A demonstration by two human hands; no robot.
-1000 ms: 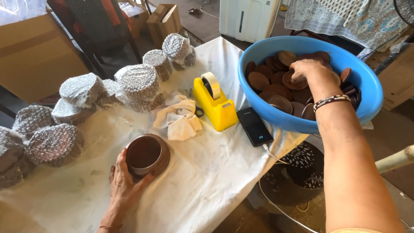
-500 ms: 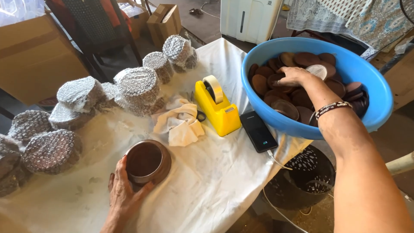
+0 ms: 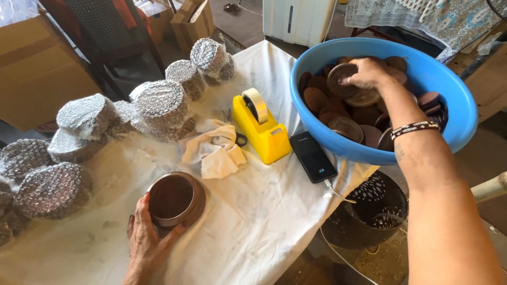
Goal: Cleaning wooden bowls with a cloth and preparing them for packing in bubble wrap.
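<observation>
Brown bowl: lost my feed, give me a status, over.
Left hand cups the brown bowl on the cloth. Right hand grips a lid in the blue tub. Tape dispenser and phone sit between.

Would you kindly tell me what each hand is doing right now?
Left hand: open, cupped against the brown pot.
Right hand: fingers closed on a lid.
</observation>
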